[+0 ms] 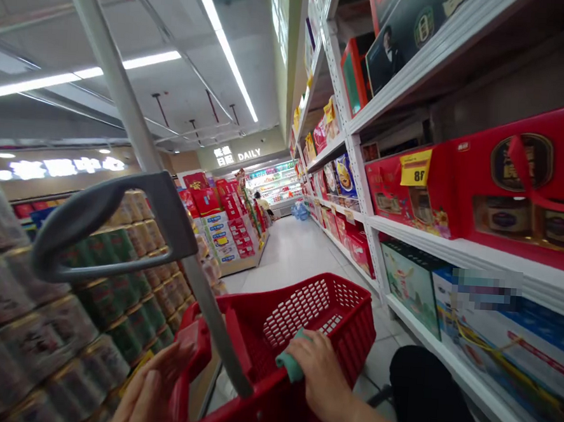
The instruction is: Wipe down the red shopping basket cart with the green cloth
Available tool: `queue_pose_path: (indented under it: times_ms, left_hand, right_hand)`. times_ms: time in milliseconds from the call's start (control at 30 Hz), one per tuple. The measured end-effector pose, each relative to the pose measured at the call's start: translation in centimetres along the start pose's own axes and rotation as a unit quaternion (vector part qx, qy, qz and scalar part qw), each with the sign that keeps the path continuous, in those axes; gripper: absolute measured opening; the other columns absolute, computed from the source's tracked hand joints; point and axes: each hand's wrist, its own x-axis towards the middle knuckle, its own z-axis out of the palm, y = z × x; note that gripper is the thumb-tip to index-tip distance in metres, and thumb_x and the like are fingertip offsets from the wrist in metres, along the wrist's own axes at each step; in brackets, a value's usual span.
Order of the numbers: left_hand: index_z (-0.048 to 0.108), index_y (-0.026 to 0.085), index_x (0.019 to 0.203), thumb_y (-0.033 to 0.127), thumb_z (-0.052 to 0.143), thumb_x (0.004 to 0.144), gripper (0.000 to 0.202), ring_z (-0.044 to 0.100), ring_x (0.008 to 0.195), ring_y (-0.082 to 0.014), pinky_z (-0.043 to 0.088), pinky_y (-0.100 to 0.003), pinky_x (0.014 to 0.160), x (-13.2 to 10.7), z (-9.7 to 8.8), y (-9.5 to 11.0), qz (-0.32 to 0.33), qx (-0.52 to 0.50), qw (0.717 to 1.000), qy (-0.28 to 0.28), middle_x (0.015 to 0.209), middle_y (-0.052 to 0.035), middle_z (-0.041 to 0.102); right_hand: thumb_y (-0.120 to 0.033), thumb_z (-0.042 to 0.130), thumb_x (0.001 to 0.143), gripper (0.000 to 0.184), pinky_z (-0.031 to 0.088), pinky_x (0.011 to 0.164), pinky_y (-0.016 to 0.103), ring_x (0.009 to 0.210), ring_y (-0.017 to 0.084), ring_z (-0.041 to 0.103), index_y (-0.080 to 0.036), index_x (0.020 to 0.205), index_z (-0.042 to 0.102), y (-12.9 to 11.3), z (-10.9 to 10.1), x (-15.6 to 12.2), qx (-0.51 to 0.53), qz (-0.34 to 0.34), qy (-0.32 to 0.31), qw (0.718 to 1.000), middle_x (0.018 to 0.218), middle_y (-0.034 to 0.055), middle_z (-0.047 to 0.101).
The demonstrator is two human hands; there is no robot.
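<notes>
A red plastic shopping basket (298, 339) with a mesh wall stands low in the middle of the view, with a grey pull handle (113, 226) on a metal pole rising from it to the left. My right hand (319, 379) presses a teal cloth (291, 358) against the basket's inner wall near the rim. My left hand (149, 397) sits at the bottom left, curled against the basket's red edge just under the pole.
White metal shelves (470, 261) with boxed gift sets run along the right. Stacked cans (32, 310) fill the left. A dark rounded object (433, 398) lies low at right. A tiled aisle floor (289, 256) leads to a person and refrigerated cases far ahead.
</notes>
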Motion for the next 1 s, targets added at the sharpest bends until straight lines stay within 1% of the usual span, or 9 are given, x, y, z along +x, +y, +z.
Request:
queue_pose_path:
  times_ms: [67,133,300,433,500,600,667,767,1000]
  left_hand:
    - [0.075,0.02,0.102,0.073,0.076,0.066,0.064,0.075,0.1,-0.0264,0.063,-0.033,0.087,-0.3,1.8,0.5,-0.013,-0.043,0.999,-0.024,0.107,-0.0091,0.08]
    - [0.075,0.019,0.098,0.077,0.073,0.066,0.066,0.076,0.094,-0.0259,0.064,-0.033,0.084,-0.3,3.0,0.3,-0.016,-0.018,0.998,-0.054,0.1,-0.0091,0.08]
    - [0.077,0.019,0.086,0.09,0.054,0.07,0.077,0.076,0.083,-0.0288,0.064,-0.04,0.085,-0.1,3.4,-0.6,0.009,0.14,0.978,-0.152,0.082,-0.0098,0.079]
    - [0.077,0.019,0.088,0.082,0.044,0.084,0.071,0.075,0.088,-0.0282,0.062,-0.038,0.088,-0.8,4.1,-0.9,0.073,0.221,0.946,-0.225,0.088,-0.0096,0.079]
    - [0.076,0.02,0.091,0.079,0.048,0.084,0.066,0.075,0.084,-0.0264,0.062,-0.034,0.08,-1.1,4.6,-1.0,0.086,0.24,0.936,-0.241,0.087,-0.0083,0.079]
    - [0.072,0.019,0.093,0.077,0.055,0.081,0.061,0.073,0.073,-0.0235,0.06,-0.029,0.066,-1.3,5.1,-1.4,0.065,0.253,0.925,-0.277,0.081,-0.006,0.077]
    - [0.071,0.019,0.094,0.075,0.057,0.081,0.059,0.071,0.068,-0.0216,0.057,-0.027,0.061,-1.2,5.2,-1.5,0.054,0.262,0.921,-0.283,0.08,-0.0049,0.077]
    - [0.07,0.019,0.095,0.074,0.057,0.082,0.058,0.07,0.067,-0.0208,0.056,-0.027,0.062,-1.0,5.0,-1.5,0.054,0.27,0.922,-0.272,0.081,-0.0046,0.076]
    - [0.071,0.019,0.089,0.074,0.058,0.081,0.057,0.073,0.082,-0.0255,0.06,-0.031,0.073,0.3,4.6,-1.4,0.053,0.269,0.909,-0.314,0.084,-0.0068,0.077]
  right_hand:
    - [-0.002,0.047,0.082,0.056,0.024,0.123,0.041,0.135,0.022,0.049,-0.029,0.126,0.069,-1.1,-0.3,0.1,0.013,-0.022,-0.017,1.0,0.137,-0.001,0.067]
    - [-0.003,0.049,0.081,0.058,0.023,0.124,0.043,0.138,0.023,0.047,-0.029,0.13,0.067,-1.4,-0.4,0.1,0.013,-0.033,-0.027,0.999,0.142,-0.0006,0.065]
    - [-0.004,0.044,0.086,0.059,0.025,0.124,0.045,0.141,0.024,0.045,-0.027,0.137,0.064,-0.6,-0.1,-0.1,0.001,-0.032,-0.021,0.999,0.146,0.0013,0.063]
    - [-0.002,0.044,0.084,0.06,0.024,0.124,0.044,0.142,0.024,0.045,-0.027,0.135,0.065,-0.4,-0.2,-0.1,-0.006,-0.015,-0.011,1.0,0.144,0.0011,0.063]
    - [-0.002,0.044,0.084,0.061,0.025,0.124,0.043,0.141,0.023,0.045,-0.028,0.135,0.065,-0.5,-0.4,0.0,-0.008,-0.017,-0.011,1.0,0.144,0.0008,0.064]
    - [-0.002,0.044,0.084,0.061,0.027,0.123,0.041,0.141,0.021,0.045,-0.031,0.134,0.066,0.1,-0.5,0.1,-0.013,-0.024,-0.004,1.0,0.145,-0.0003,0.063]
    - [-0.002,0.043,0.085,0.061,0.029,0.122,0.041,0.14,0.021,0.046,-0.03,0.133,0.066,1.2,-0.5,0.2,-0.022,-0.02,0.004,1.0,0.145,0.0002,0.063]
    - [-0.001,0.04,0.087,0.06,0.031,0.121,0.043,0.14,0.023,0.046,-0.027,0.133,0.067,4.0,-0.4,0.5,-0.049,0.002,0.016,0.999,0.144,0.0031,0.064]
    - [0.003,0.037,0.084,0.063,0.032,0.119,0.046,0.141,0.027,0.046,-0.025,0.13,0.07,10.3,-1.9,1.5,-0.13,0.067,0.029,0.989,0.143,0.0044,0.065]
